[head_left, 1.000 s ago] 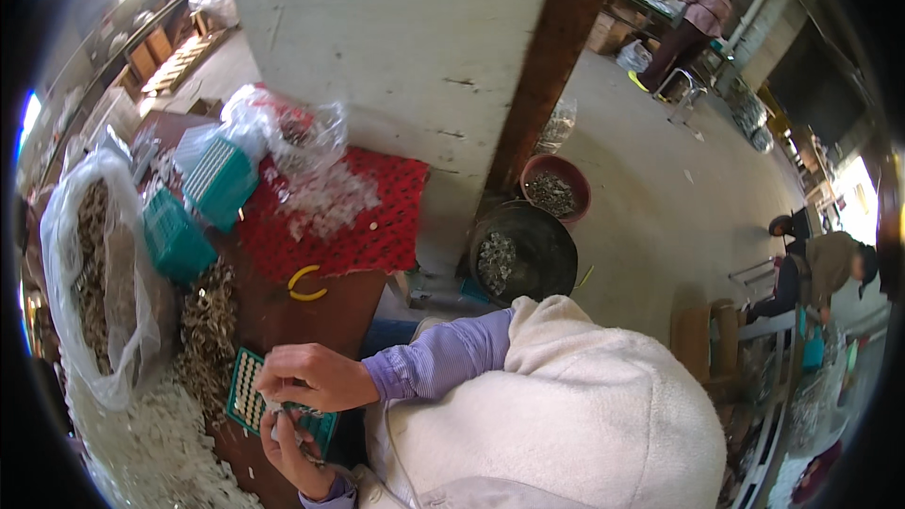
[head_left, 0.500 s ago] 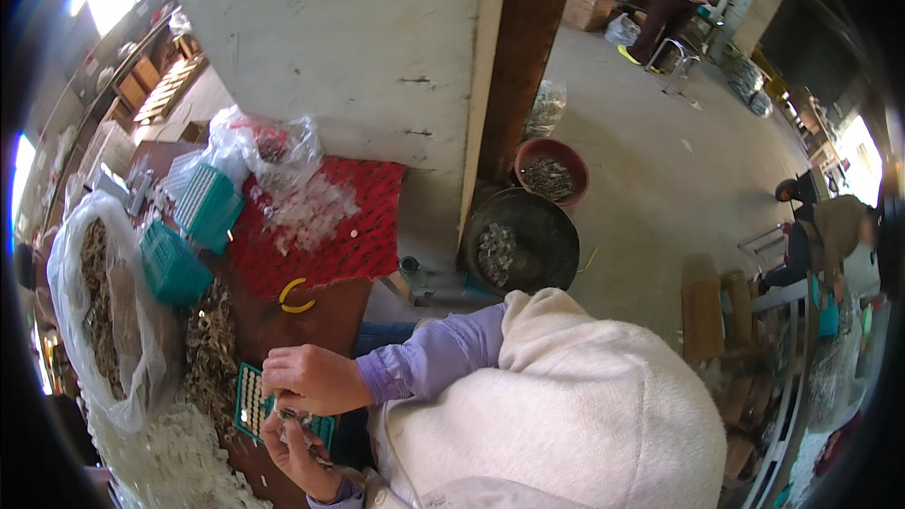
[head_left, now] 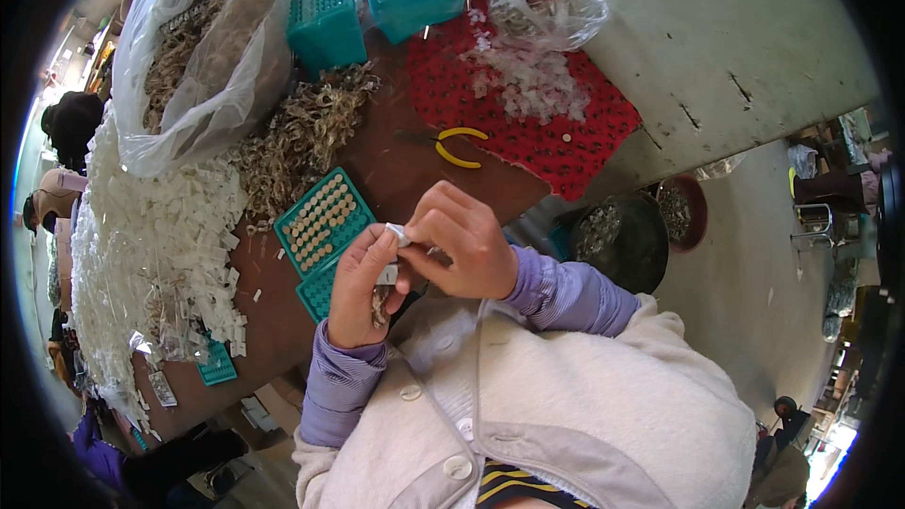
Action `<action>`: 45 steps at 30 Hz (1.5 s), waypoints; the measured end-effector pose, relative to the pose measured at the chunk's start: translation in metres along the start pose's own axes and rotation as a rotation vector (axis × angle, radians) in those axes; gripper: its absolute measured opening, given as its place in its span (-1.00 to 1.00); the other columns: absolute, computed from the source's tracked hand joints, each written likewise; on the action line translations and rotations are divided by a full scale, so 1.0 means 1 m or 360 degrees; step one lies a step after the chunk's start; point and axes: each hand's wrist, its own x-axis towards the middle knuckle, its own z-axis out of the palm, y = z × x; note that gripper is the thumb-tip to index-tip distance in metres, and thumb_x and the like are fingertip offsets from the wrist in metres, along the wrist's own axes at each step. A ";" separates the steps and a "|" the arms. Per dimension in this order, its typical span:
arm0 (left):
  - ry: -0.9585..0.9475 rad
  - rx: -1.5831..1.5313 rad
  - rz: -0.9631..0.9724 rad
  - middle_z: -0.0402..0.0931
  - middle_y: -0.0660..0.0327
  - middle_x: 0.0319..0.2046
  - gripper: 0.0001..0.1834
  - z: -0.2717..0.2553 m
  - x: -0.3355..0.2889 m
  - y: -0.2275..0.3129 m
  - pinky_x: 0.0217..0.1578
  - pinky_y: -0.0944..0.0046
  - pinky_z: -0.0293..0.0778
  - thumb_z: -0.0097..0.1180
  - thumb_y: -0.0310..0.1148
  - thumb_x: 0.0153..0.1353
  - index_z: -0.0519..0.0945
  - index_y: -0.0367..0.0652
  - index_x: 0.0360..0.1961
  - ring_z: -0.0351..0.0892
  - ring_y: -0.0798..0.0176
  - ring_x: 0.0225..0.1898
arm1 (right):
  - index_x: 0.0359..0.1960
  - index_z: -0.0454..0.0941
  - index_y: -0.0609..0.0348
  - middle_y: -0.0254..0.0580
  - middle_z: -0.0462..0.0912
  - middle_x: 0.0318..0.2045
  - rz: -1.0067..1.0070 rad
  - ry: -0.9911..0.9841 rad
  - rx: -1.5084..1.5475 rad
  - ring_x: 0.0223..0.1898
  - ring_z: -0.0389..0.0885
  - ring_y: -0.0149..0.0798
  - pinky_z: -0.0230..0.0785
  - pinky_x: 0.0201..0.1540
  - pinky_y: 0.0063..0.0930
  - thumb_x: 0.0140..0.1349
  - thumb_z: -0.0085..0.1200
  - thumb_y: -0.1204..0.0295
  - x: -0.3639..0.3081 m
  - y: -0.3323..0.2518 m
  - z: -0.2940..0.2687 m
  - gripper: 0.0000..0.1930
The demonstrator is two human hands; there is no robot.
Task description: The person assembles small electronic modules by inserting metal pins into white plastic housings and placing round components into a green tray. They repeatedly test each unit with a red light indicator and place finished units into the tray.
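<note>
Head view: both hands are working a small white piece above the green tray.

The left hand [head_left: 363, 287] is pinching the white piece [head_left: 397, 234] at its fingertips; the right hand [head_left: 462, 240] is closing its grip on the same piece. Keep it low over the tray [head_left: 320, 221] on the counter [head_left: 396, 170], clear of the pliers [head_left: 452, 145].

This looks like a small assembly workshop: a brown worktable [head_left: 396, 165] is heaped with tiny white plastic parts [head_left: 151, 254], clear sacks [head_left: 203, 47] of tangled brownish pieces, teal sorting trays [head_left: 325, 219] with rows of holes, and yellow-handled pliers [head_left: 452, 146] (on a red mat [head_left: 566, 146]), beside bare concrete floor [head_left: 754, 264] and round basins [head_left: 627, 240]
</note>
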 end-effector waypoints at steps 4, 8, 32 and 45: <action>0.0268 -0.0097 0.0349 0.77 -0.02 0.06 -0.82 -0.013 0.007 0.011 -0.69 0.57 0.27 0.15 -0.28 0.58 0.61 -0.15 0.02 0.43 0.58 -0.56 | -0.22 0.74 0.15 -0.17 0.66 -0.30 0.0104 -0.0004 -0.0398 -0.26 0.62 -0.02 0.50 -0.12 -0.14 0.08 0.48 0.45 0.003 0.038 -0.044 -0.77; 0.0341 -0.0059 0.0434 0.76 -0.01 0.07 -0.80 -0.019 0.009 0.011 -0.70 0.57 0.27 0.18 -0.31 0.56 0.62 -0.14 0.09 0.48 0.60 -0.52 | -0.30 0.81 0.07 -0.22 0.68 -0.27 0.0507 0.0062 -0.0989 -0.17 0.62 -0.06 0.47 -0.05 -0.11 0.15 0.44 0.44 0.007 0.093 -0.095 -0.90; 0.0076 0.0009 0.0268 0.73 -0.07 0.12 -0.58 -0.010 -0.014 -0.008 -0.66 0.59 0.33 0.05 -0.33 0.60 0.56 -0.31 0.37 0.53 0.59 -0.52 | -0.20 0.90 0.11 -0.24 0.64 -0.36 0.0542 -0.0018 -0.1100 -0.18 0.56 -0.16 0.45 -0.02 -0.30 0.20 0.47 0.44 -0.026 0.094 -0.146 -0.85; -0.0006 0.0089 0.0214 0.73 -0.05 0.11 -0.56 0.004 -0.007 -0.009 -0.65 0.59 0.34 0.07 -0.34 0.59 0.55 -0.30 0.38 0.55 0.58 -0.50 | -0.06 0.78 0.31 -0.25 0.83 -0.26 0.1126 0.0305 0.0051 -0.20 0.77 -0.44 0.64 -0.04 -0.50 0.47 0.17 0.61 -0.030 0.095 -0.156 -0.85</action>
